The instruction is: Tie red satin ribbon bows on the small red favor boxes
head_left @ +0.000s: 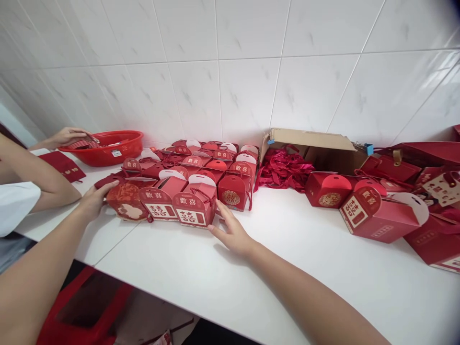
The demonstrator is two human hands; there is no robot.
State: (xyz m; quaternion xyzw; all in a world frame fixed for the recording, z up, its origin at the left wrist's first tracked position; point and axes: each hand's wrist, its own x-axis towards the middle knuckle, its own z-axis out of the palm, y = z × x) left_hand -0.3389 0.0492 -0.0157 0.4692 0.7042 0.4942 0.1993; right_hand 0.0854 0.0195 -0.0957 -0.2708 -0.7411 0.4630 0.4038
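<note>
Between our left hand (96, 199) and right hand (233, 232), fingers spread against its ends, the front row of lidded red cardboard boxes (158, 211) runs crosswise.

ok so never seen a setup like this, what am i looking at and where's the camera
There's no machine here: you see a person's two bare hands in one picture, from a camera on their head looking forward and down. On the white table stands a block of red boxes, with more boxes to the right, beyond a heap of ribbon and a cardboard box. The left hand is at the front row's left end, the right hand at its right; neither is lifting anything. At far left, another person's hand is at a red basin.
</note>
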